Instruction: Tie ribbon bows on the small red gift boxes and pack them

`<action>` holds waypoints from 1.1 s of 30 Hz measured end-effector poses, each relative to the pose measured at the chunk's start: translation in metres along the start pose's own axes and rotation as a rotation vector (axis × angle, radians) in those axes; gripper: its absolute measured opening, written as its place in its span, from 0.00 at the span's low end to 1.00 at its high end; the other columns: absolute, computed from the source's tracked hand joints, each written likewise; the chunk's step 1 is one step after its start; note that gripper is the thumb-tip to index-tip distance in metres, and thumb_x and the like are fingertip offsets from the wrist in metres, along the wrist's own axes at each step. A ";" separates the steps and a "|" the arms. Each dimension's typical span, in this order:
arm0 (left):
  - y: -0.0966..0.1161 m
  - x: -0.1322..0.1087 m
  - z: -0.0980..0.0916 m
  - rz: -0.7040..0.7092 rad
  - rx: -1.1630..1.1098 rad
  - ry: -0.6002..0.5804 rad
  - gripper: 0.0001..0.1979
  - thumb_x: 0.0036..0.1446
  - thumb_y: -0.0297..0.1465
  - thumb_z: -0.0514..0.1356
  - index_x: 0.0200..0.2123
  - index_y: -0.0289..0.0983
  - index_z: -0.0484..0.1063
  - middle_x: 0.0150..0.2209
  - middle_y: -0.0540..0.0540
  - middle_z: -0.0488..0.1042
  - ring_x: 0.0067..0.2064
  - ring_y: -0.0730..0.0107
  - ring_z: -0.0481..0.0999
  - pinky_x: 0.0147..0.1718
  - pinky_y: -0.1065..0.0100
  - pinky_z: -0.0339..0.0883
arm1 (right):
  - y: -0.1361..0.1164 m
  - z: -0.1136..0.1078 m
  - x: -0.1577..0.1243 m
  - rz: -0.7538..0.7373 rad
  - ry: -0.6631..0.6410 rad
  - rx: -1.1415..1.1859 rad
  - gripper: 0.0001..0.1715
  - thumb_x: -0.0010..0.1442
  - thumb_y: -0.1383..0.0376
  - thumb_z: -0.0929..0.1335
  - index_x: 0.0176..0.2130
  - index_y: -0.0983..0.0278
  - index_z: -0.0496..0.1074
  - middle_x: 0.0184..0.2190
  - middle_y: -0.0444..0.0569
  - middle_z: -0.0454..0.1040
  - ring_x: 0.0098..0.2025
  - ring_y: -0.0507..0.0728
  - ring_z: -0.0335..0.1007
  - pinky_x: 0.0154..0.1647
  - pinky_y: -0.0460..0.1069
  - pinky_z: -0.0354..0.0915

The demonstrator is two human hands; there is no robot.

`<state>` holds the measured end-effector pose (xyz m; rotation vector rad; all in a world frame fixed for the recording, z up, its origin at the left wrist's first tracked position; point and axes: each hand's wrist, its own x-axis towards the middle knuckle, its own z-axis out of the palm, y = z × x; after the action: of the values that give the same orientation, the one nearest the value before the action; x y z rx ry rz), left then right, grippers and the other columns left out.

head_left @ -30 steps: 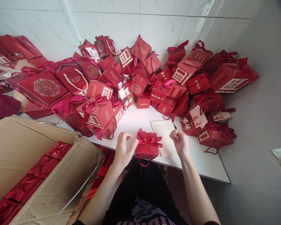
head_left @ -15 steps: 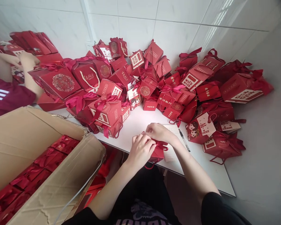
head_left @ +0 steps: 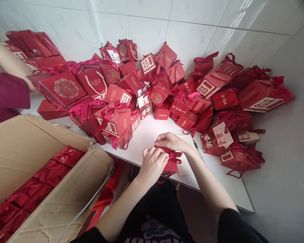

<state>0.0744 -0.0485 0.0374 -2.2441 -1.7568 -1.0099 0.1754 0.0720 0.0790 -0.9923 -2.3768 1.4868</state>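
Observation:
A small red gift box (head_left: pixel 171 165) with a ribbon bow stands near the front edge of the white table (head_left: pixel 152 135). My left hand (head_left: pixel 153 163) is curled over its left side, fingers pinched on the ribbon. My right hand (head_left: pixel 170 141) reaches across the top of the box, fingers closed on the ribbon too. Both hands hide most of the box. A sheet of lined paper (head_left: pixel 186 165) lies under and right of the box, with a pen (head_left: pixel 198 148) beside it.
A heap of red gift boxes (head_left: pixel 167 87) fills the back of the table up to the tiled wall. A cardboard carton (head_left: pixel 40 175) with several red boxes stands at my left. Another person's arm and maroon sleeve (head_left: pixel 7 92) are at the far left.
A second ago both hands hovered apart beside the box; now they are closed on its ribbon. The other person's arm at the left has shifted upward.

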 end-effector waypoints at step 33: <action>-0.007 0.001 0.004 0.019 -0.178 -0.045 0.08 0.61 0.27 0.53 0.34 0.37 0.72 0.32 0.49 0.73 0.36 0.67 0.68 0.38 0.64 0.62 | 0.013 -0.003 -0.001 -0.038 0.086 0.036 0.10 0.52 0.61 0.64 0.27 0.66 0.68 0.24 0.42 0.68 0.25 0.50 0.62 0.29 0.46 0.59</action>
<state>0.0702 -0.0433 0.0328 -2.4010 -1.7213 -1.1644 0.1833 0.0769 0.0695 -0.9768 -2.2883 1.4392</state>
